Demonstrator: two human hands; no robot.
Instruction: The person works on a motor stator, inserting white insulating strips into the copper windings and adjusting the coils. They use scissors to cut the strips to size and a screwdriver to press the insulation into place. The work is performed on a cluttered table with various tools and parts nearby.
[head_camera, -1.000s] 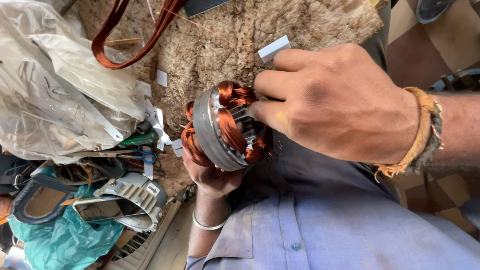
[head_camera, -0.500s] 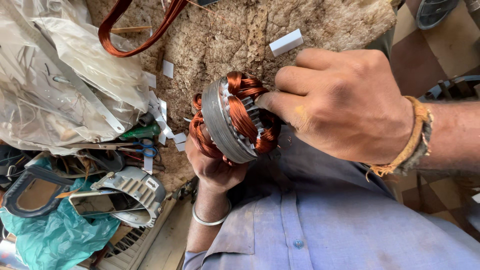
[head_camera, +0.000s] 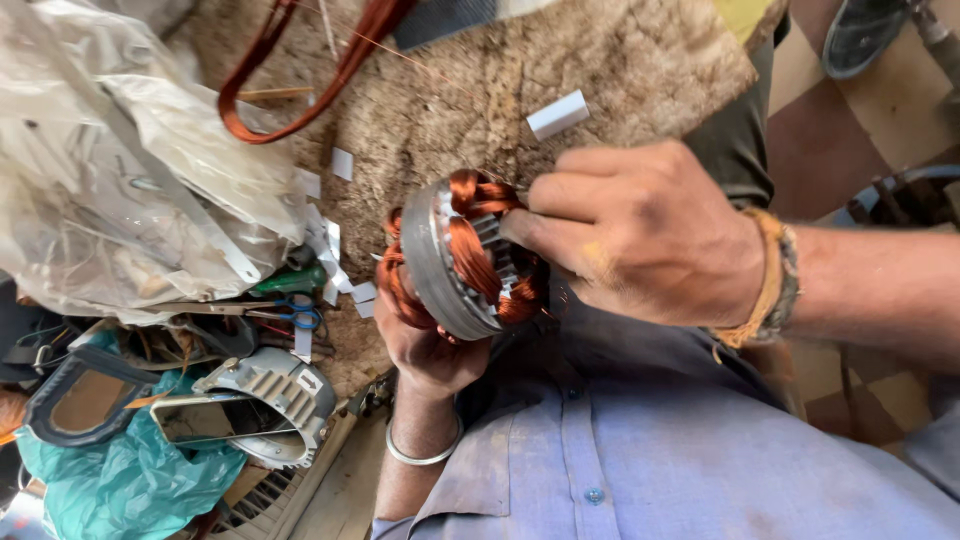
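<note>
A crumpled clear plastic bag (head_camera: 130, 190) fills the upper left of the desk (head_camera: 620, 60), and a teal plastic bag (head_camera: 120, 480) lies bunched at the lower left. Small white paper slips (head_camera: 342, 163) are scattered near the middle of the desk, with a white rectangular block (head_camera: 558, 114) lying further right.

The motor stator (head_camera: 455, 260), a grey metal ring wound with copper coils, sits in the centre above the person's blue shirt (head_camera: 620, 460). The left hand (head_camera: 425, 345) cups it from beneath, fingers closed around its lower edge. The right hand (head_camera: 640, 235) has come in from the right, fingers curled and pressed against the coils on the stator's inner face.

Compared with half a second ago, the stator sits a little lower and its open face has turned more toward the right hand.

A loop of copper wire (head_camera: 290, 90) lies at the top left. Blue-handled scissors (head_camera: 290, 312) rest under the clear bag, beside a ribbed grey metal housing (head_camera: 270, 395). The right hand hides part of the winding.
</note>
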